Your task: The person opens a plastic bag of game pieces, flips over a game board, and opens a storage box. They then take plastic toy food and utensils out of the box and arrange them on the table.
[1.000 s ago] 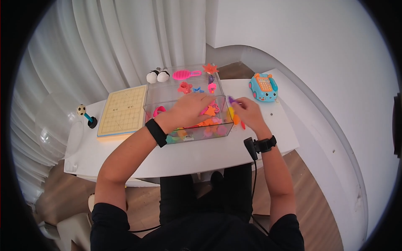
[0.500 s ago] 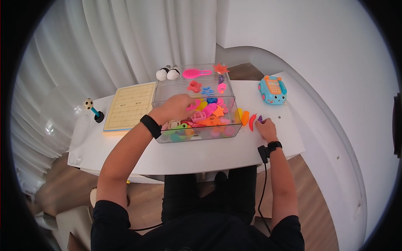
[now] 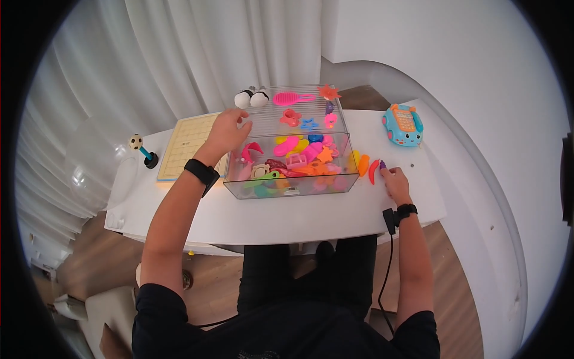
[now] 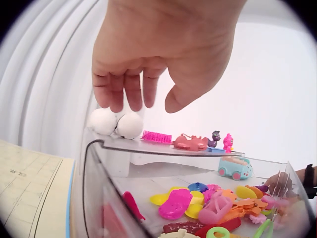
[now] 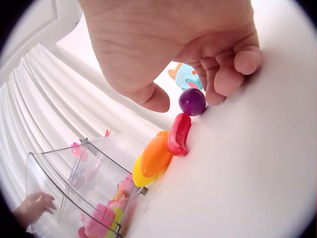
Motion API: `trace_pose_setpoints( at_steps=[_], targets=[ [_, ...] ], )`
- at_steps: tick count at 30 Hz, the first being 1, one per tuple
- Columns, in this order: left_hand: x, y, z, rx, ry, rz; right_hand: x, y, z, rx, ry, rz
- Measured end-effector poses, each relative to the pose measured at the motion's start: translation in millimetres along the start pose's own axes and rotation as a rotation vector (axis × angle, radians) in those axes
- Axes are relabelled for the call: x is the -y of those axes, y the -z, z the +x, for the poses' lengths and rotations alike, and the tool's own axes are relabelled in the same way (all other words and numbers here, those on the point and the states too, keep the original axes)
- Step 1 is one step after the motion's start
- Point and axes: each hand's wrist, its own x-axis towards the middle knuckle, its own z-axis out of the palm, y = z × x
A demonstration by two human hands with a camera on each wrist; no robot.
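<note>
My left hand [image 3: 226, 133] is raised by the left end of the clear plastic box [image 3: 239, 190], fingers bent loosely and nothing in them. In the left wrist view its fingertips overlap two white round things [image 4: 130, 125] on the box's upper tier. The box holds many bright plastic toys, including a pink slipper-like one [image 4: 176, 203]. On the table right of the box, my right hand [image 3: 396, 185] is around a purple toy eggplant [image 5: 192, 101]. A gap shows between the thumb and the eggplant; the other fingers are right beside it. A red toy chili [image 5: 179, 135] lies against it.
Beyond the chili, an orange toy [image 5: 156, 156] and a yellow one [image 5: 140, 173] continue the row. A pink hairbrush [image 3: 287, 98] and blue star [image 3: 309, 124] lie on the upper tier. A toy telephone [image 3: 403, 125] stands right, a game board [image 3: 191, 143] and soccer-ball stand [image 3: 136, 142] left.
My right hand carried the purple eggplant right and down from the box's side to beside the chili. My left hand rose out of the toys and moved left and back.
</note>
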Motion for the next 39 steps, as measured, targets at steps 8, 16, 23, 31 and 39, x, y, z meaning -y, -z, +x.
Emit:
trace_pose_setpoints(
  at_steps=[8,16,23,31,39],
  targets=[
    [70,-35,-3,-0.104,0.349,0.058,-5,-5,5,-0.049,0.075,0.053],
    [78,-45,-5,0.14,0.314,-0.391,3,0,-3,0.01,-0.014,0.012],
    [73,-44,-9,0.129,0.306,-0.34,-28,-17,22,-0.085,0.11,0.003],
    [64,-45,-15,0.008,0.242,-0.375,-10,-8,8,-0.047,0.026,-0.032],
    [71,-55,-13,-0.059,0.239,-0.329,14,6,-1,-0.053,-0.034,0.316]
  ],
)
